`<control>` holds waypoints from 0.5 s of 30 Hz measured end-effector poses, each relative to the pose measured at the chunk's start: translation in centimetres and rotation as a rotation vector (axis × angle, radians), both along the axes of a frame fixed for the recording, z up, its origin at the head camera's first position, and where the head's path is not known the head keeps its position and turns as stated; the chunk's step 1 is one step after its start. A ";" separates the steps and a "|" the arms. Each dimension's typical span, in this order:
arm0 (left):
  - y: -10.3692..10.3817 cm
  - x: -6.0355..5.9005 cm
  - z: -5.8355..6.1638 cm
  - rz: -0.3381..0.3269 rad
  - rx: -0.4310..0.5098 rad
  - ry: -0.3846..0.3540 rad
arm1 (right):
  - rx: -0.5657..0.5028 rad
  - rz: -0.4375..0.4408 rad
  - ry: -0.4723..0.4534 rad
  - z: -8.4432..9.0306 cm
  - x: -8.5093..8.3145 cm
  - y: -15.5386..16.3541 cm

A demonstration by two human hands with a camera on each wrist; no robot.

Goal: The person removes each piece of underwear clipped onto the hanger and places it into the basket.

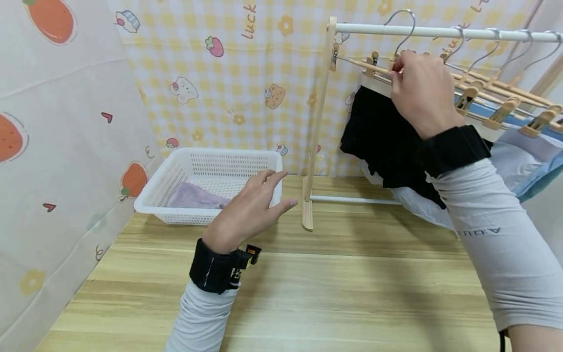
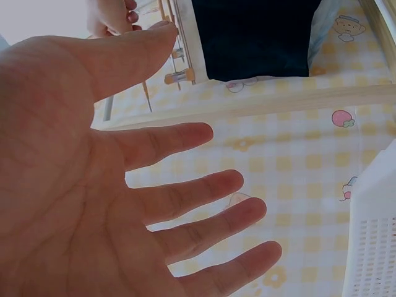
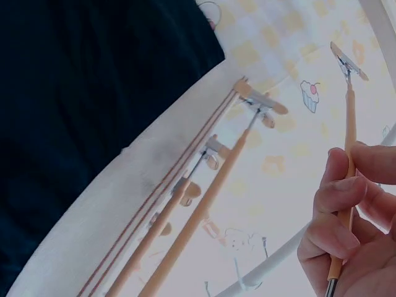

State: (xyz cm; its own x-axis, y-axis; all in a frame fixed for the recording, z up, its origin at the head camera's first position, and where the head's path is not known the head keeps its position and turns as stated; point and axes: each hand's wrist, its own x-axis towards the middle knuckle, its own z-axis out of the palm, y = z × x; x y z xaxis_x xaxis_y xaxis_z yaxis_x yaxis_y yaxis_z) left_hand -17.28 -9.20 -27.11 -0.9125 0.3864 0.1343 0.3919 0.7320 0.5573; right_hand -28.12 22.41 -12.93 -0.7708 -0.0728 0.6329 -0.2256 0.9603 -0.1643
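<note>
Right hand (image 1: 422,93): was raised at the rail near the worktop's back right corner, fingers (image 3: 337,204) curled round the bar of a wooden clip hanger (image 3: 348,124); pinched grip, back of hand toward the head camera.
Wooden clip hanger: hung by its metal hook from the white rail (image 1: 440,32), first in the row, nearest the rack's left post; its end clip showed open air in the right wrist view.
Black garment (image 1: 378,137): hung just below the right hand, clipped with a pale waistband on top, draping down toward the worktop's back edge.
Left hand (image 1: 248,210): was flat-open, fingers (image 2: 185,204) spread and straight, held nothing; hovered over the worktop just in front of the basket's right front corner, close to the rack's foot.
White basket (image 1: 176,171): sat at the worktop's back left corner, a lilac cloth (image 1: 193,196) lying inside it.
Clothes rack (image 1: 317,127): wooden upright stood mid-back of the worktop, foot resting on the wood surface.
Other hangers (image 1: 506,100): several more clip hangers lined up along the rail to the right, carrying light blue and white garments (image 1: 523,161).
Worktop (image 1: 330,293): light wood grain.
Backdrop (image 1: 211,88): yellow checked cloth with cartoon prints behind the back edge.
</note>
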 end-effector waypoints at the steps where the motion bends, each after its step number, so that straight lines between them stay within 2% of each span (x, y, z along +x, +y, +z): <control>1: 0.0 0.0 0.0 0.001 0.000 -0.001 | -0.001 -0.002 -0.011 0.2 -0.2 -0.2; 8: 0.0 -0.1 0.0 0.007 -0.006 0.008 | -0.015 -0.013 -0.062 1.0 -1.4 -1.6; 15: 0.0 -0.2 0.0 0.002 -0.007 0.024 | -0.022 0.002 -0.092 0.7 -1.9 -2.8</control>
State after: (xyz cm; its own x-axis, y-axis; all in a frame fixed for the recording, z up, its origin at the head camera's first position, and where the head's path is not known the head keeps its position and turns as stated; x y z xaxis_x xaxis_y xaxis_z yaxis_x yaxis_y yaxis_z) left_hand -17.44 -9.17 -27.13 -0.9100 0.3853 0.1529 0.4032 0.7369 0.5427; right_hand -29.98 19.60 -12.18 -0.8256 -0.0611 0.5610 -0.2104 0.9558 -0.2054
